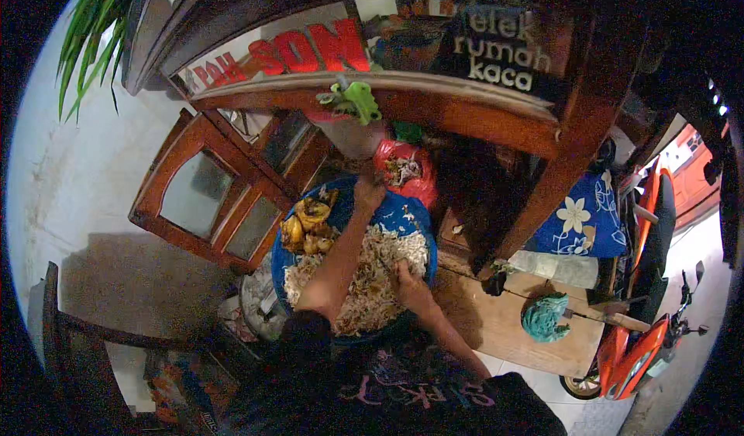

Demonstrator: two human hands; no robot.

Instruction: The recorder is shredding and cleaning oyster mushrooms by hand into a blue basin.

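Observation:
A large blue plastic basin lies before me, filled with shredded pale and brown food that looks like shredded chicken. Golden-brown pieces of cooked chicken are heaped at its far left. My left hand reaches across to the far rim, next to a red plastic bag with scraps in it. A pale, blurred shape lies just beyond that hand; whether the fingers hold anything is unclear. Low over the shredded food, at the right, is my right hand with curled fingers; its grip is hidden.
A wooden cart frame with lettered glass spans above the basin. Its wooden-framed glass door swings out at left. On the right, a wooden board holds a teal plastic bag. Beyond it stands a red motorcycle.

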